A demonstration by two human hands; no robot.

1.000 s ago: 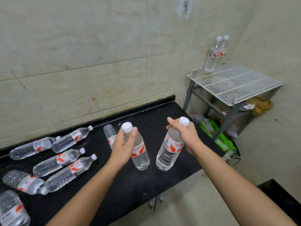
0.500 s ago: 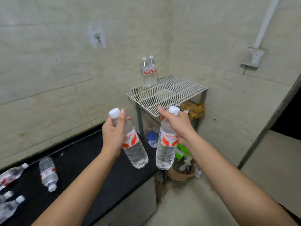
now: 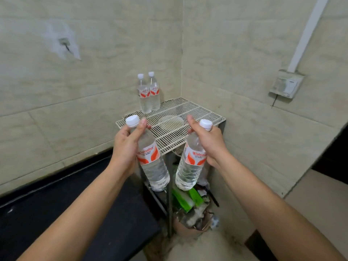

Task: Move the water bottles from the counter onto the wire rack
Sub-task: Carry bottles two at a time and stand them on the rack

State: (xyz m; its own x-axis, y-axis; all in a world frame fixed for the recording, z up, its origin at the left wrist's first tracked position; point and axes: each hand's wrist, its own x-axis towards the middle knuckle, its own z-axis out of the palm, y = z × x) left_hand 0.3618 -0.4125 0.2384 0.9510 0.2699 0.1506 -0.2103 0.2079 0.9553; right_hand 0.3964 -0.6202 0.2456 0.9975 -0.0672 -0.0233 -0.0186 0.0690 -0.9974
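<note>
My left hand [image 3: 125,146] grips a clear water bottle [image 3: 150,162] with a white cap and an orange label, held by its upper half. My right hand [image 3: 209,142] grips a second such bottle [image 3: 190,166] near the neck. Both bottles hang in the air in front of the near edge of the white wire rack [image 3: 190,113], which stands in the wall corner. Two more bottles [image 3: 148,93] stand upright side by side at the rack's back left. The black counter [image 3: 75,208] lies at the lower left; no bottles on it are in view.
Under the rack sit green packaging [image 3: 186,198] and a brown pot [image 3: 188,225] of rubbish. A wall switch box [image 3: 286,83] with a white conduit is on the right wall. Beige tiled walls close in behind and to the right.
The view has swung right from the counter to the rack. Both hands, each holding a bottle, have come closer to the rack's front edge.
</note>
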